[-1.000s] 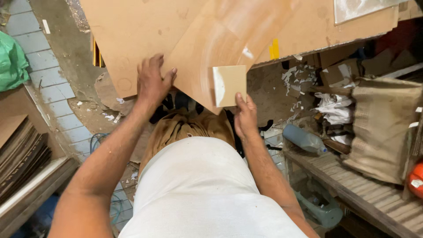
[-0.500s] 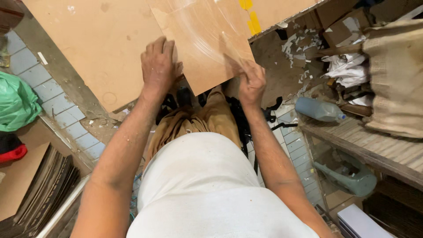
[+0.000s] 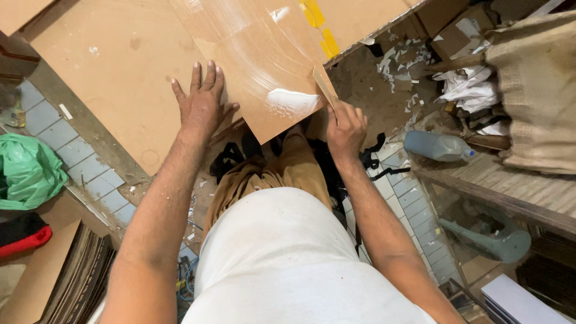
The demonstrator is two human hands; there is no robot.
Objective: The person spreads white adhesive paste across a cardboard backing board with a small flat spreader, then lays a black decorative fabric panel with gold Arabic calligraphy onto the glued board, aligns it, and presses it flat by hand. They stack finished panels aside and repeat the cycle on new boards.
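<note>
Spreading the white glue [image 3: 292, 101] evenly looks like the step in hand, and it would go best with the small cardboard scraper [image 3: 324, 86] kept at a low tilt and pulled in long overlapping sweeps, so the thick blob thins into the faint arcs already showing farther up the sheet. Pressing too hard at the sheet's near edge could push glue off onto the clutter below.

Right-hand fingers are curled together and clamped on the lower end of the scraper, whose blade stands on edge just right of the glue blob. The right hand [image 3: 345, 127] sits at the near right edge of the brown cardboard sheet [image 3: 258, 54], wrist bent slightly, forearm running back toward the body.

Left-hand fingers are spread apart and laid flat, holding nothing; the left hand [image 3: 201, 105] presses palm-down at the near left edge of that sheet, partly on the larger board [image 3: 114, 78] underneath, arm nearly straight. That flat press seems enough to stop the sheet sliding.

Right of the sheet, well apart, a plastic bottle [image 3: 435, 146] lies on its side; far left, a green bag [image 3: 27, 171].
</note>
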